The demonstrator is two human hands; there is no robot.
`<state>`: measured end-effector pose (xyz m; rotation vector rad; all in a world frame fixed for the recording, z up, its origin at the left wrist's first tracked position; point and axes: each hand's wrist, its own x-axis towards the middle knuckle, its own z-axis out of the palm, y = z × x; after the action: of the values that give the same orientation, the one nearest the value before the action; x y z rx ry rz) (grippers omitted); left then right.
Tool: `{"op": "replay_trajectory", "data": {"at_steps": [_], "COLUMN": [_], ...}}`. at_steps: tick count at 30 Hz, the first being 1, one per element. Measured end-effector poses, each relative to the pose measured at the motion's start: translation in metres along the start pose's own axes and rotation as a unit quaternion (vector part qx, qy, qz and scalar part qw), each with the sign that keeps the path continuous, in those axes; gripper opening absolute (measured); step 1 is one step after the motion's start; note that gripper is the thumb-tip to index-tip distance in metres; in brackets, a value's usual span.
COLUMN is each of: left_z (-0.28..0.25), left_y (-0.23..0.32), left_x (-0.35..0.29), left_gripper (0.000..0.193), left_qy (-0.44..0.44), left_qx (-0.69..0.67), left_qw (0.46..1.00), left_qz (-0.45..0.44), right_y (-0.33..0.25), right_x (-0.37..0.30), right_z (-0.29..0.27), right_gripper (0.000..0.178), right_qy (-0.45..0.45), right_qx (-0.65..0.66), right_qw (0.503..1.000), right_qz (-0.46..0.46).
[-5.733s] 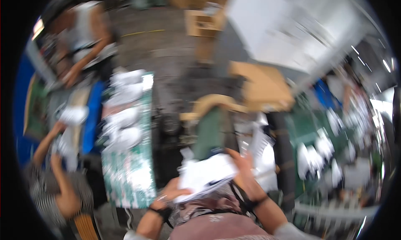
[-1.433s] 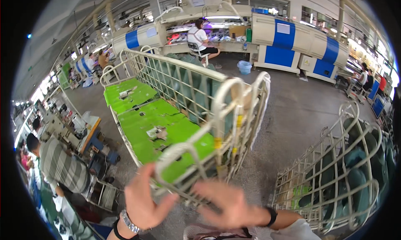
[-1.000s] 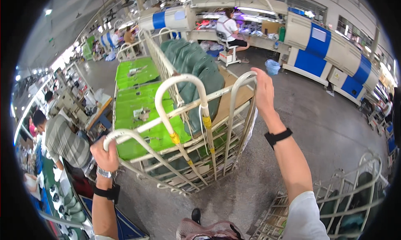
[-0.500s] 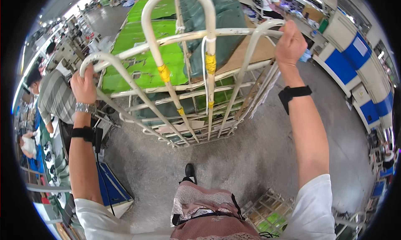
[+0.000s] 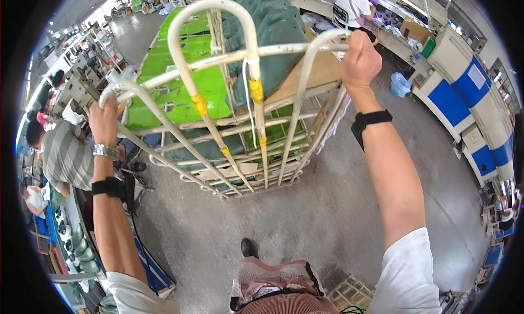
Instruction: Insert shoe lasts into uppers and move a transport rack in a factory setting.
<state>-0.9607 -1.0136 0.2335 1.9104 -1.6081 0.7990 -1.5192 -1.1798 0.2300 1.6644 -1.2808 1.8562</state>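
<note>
In front of me stands a tall cart (image 5: 266, 142) of cream-painted metal bars, with yellow tape wrapped round the middle ones. My left hand (image 5: 103, 122) is closed round the curved bar at its left corner. The matching bar at the right corner is gripped by my right hand (image 5: 361, 60). Bright green sheets (image 5: 204, 90) with cut-out holes lie on the cart's top at the left. Dark green moulded pieces (image 5: 267, 52) are stacked beside them, next to a brown board (image 5: 314, 76). More green material shows through the bars lower down.
At the left a person in a striped shirt (image 5: 68, 155) bends by a workbench lined with shoes (image 5: 82, 251). White-and-blue machines (image 5: 445, 90) stand at the right. A blue plastic bag (image 5: 400, 84) lies on the floor near them. Another person (image 5: 352, 5) sits at a far bench.
The cart and both my hands have shifted slightly left in view, with both grips kept. The blue bag and the seated person at the far bench show more fully.
</note>
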Motion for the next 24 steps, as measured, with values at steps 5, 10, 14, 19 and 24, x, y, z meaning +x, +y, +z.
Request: {"op": "replay_trajectory", "data": {"at_steps": [5, 10, 14, 19, 24], "left_z": [0.007, 0.011, 0.021, 0.05, 0.016], "left_y": [0.048, 0.037, 0.057, 0.089, 0.045], "left_x": [0.013, 0.014, 0.019, 0.035, 0.04], "left_gripper": [0.035, 0.028, 0.021, 0.021, 0.025], "left_qy": [-0.002, 0.02, 0.017, 0.01, 0.013], "left_qx": [-0.159, -0.137, -0.112, -0.105, -0.113], "left_qw": [0.974, 0.981, 0.981, 0.983, 0.975], "left_qz": [-0.163, -0.137, -0.16, -0.152, -0.189], "right_y": [0.013, 0.021, 0.044, 0.103, 0.086], "right_x": [0.003, 0.003, 0.005, 0.006, 0.028], "right_z": [0.032, 0.082, 0.102, 0.134, 0.212], "right_gripper": [0.036, 0.034, 0.035, 0.033, 0.022], "right_qy": [-0.011, -0.003, -0.025, -0.052, -0.03], "right_qx": [0.02, 0.016, 0.035, 0.022, 0.052], "right_qw": [1.0, 0.999, 0.999, 0.998, 0.975], "right_qz": [-0.012, -0.052, -0.031, -0.038, -0.215]}}
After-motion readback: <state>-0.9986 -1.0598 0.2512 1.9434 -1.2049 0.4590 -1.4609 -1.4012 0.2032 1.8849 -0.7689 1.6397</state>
